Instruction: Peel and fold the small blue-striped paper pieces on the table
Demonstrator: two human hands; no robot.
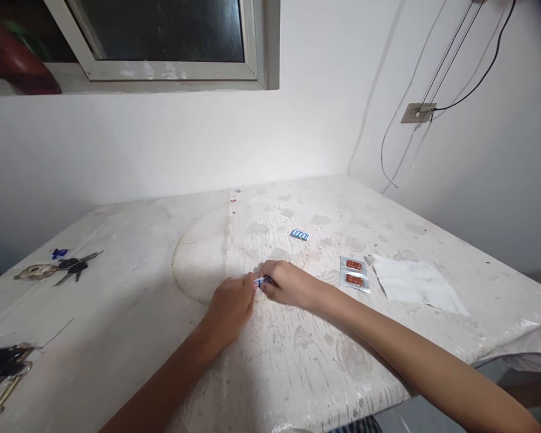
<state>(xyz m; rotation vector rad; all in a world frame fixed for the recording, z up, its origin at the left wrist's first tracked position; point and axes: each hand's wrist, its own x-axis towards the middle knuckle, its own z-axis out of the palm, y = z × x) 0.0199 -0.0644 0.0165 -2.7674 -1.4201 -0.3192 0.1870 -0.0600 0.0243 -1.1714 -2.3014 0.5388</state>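
Observation:
Over the middle of the table, my left hand (232,302) and my right hand (285,281) meet with their fingers closed. Between the fingertips shows a small blue-and-white packet (262,280), pinched at both ends and largely covered by the fingers. A flat blue-and-white strip (300,234) lies on the table beyond my right hand. To the right of my right hand is a silver blister pack (354,274) with two reddish-brown filled pockets. What exactly the held packet contains cannot be seen.
A white sheet (417,282) lies on the table (297,373) at the right. Keys (76,264) and a small blue object (59,254) sit on the left, with a black bag-like item (2,370) at the near left edge. Cables hang from a wall socket (418,113).

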